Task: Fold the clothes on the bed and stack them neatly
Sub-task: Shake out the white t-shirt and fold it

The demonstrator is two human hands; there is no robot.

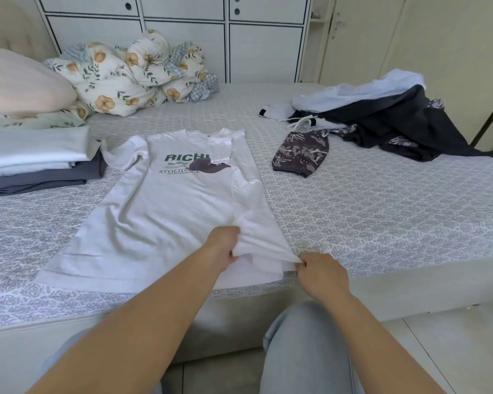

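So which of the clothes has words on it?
The white T-shirt that both hands hold, with green letters on its chest; the others show none.

The white T-shirt (pixel 165 211) is seen as soft matt cloth, lightly creased. The bed (pixel 382 211) is covered in matt quilted fabric. The wardrobe doors (pixel 182 38) are finished smooth, faintly grained.

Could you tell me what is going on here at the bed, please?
A person is folding a white T-shirt laid flat on the bed. Its right side is already folded inward, and the left hand and right hand both grip the near hem. A stack of folded clothes sits at the left, while a patterned piece and a loose pile of dark and white clothes wait at the right.
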